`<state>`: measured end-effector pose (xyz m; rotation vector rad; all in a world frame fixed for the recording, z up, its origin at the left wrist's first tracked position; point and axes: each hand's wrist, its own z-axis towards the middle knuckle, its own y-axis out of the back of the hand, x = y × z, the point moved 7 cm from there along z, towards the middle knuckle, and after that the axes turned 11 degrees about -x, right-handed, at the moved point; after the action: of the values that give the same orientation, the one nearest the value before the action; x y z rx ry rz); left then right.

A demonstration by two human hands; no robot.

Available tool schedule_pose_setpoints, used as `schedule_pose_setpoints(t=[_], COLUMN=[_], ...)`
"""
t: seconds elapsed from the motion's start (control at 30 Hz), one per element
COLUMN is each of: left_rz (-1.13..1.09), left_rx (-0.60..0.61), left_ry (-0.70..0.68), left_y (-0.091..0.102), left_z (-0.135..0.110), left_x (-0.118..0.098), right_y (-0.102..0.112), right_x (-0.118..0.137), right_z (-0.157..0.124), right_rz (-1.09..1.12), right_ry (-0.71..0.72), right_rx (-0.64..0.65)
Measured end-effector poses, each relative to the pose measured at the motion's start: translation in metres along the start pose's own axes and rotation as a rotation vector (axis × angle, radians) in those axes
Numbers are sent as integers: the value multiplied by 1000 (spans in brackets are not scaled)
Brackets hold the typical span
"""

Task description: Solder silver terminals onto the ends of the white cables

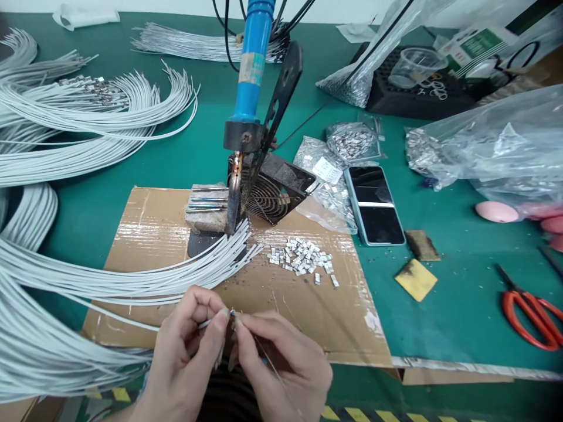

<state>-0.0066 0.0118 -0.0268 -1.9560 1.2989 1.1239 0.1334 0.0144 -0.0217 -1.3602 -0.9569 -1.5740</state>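
Observation:
Low in the middle of the view, my left hand (187,357) pinches the end of a thin white cable (203,323) between thumb and forefinger. My right hand (281,363) meets it tip to tip, fingers pinched at the cable's stripped end; what it grips there is too small to name. Both hands hover over the front edge of a cardboard sheet (145,223). A fan of white cables (132,281) lies just beyond them, ends pointing right. A heap of small metal terminals (301,258) sits on the cardboard.
A blue-handled soldering iron (250,88) stands in a black stand (281,99) with a small fan (268,196) behind the cardboard. Cable bundles (79,111) fill the left side. A phone (373,205), terminal bags (352,140), yellow sponge (416,278) and red scissors (532,313) lie right.

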Motion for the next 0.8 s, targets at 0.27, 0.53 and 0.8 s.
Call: schedule_pose_setpoints(t=[0.27,0.53,0.8], left_rz=[110,156,122], left_rx=[-19,-65,-74], left_ry=[-27,-112,-127], left_y=[4,4,1], left_z=[5,3,2], left_x=[-9,-16,-17], right_y=[11,3,2], right_x=[-2,-19,-17], right_z=[14,13,12], right_rz=[12,213,197], right_ry=[-70,-422,-396], right_rx=[84,187,210])
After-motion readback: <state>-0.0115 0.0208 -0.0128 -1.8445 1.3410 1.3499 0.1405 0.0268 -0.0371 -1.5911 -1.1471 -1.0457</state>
